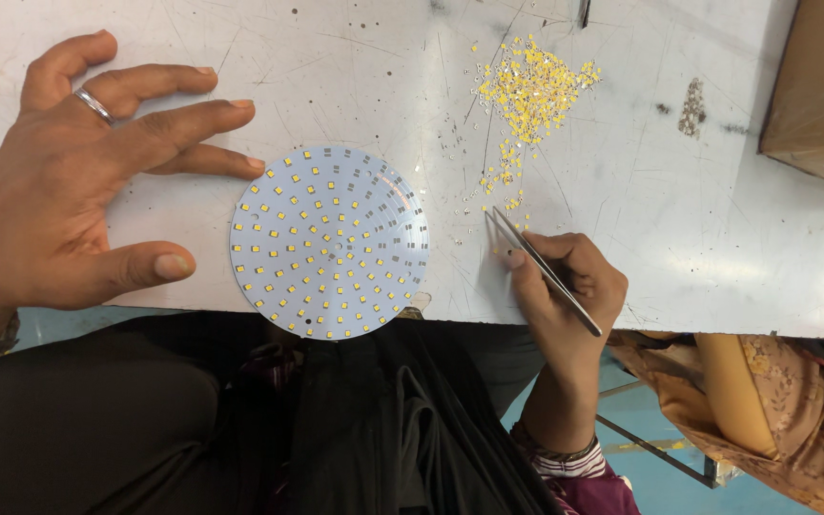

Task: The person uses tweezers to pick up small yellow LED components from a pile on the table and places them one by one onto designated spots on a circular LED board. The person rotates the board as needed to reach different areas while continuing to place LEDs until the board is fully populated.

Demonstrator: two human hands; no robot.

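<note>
A round white circuit board (328, 240) studded with several small yellow chips lies at the table's near edge, slightly overhanging it. My left hand (69, 181), a ring on one finger, rests spread on the table just left of the board, fingertips near its rim. My right hand (565, 286) grips metal tweezers (541, 267), their tips pointing up-left at loose yellow chips (505, 181) on the table. A bigger pile of yellow chips (534, 91) lies farther back.
The white table (698, 219) is scratched and stained. A brown cardboard box (817, 91) stands at the back right corner. Black fabric (355, 420) covers my lap below the table edge, and patterned orange cloth (774, 410) shows at the lower right.
</note>
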